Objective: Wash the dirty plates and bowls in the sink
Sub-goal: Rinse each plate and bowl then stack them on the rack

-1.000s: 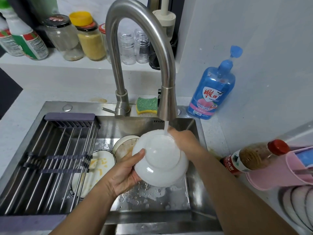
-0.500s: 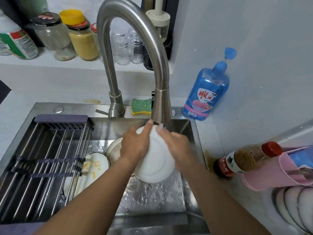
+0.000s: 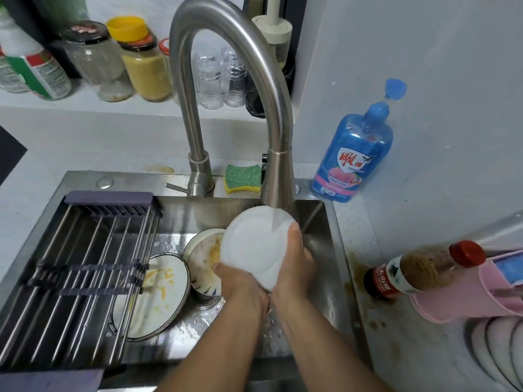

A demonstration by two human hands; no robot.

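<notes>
**White bowl on its rinse, two dirty ones waiting**

Rinse step, I'd say. Both hands have the bowl [image 3: 252, 244] tipped up on edge over the sink [image 3: 325, 250], right under the tap [image 3: 278, 176]. The water [image 3: 278, 219] hits its far-right rim and runs off past the wrists. The left hand [image 3: 240, 284] grips the near-left rim, thumb on the face toward the camera, other fingers hidden behind. The right hand [image 3: 297, 258] wraps the right rim, thumb up by the stream. Both closed on it, neither spread.

Next move, my guess: turn it so water reaches the other side, then park it to drain, maybe on the rack [image 3: 79, 267] over the left half of the sink. Wet glaze is slippery, so the grip needs to be firm through the turn.

Left to wash: a plate [image 3: 167, 290] with yellow smears, partly under the rack, and a second bowl [image 3: 205, 258] with food bits just left of the held one, both down in the sink. Sponge [image 3: 242, 178] sits far, behind the tap, soap [image 3: 353, 159] on the surface [image 3: 356, 222] to the right.
</notes>
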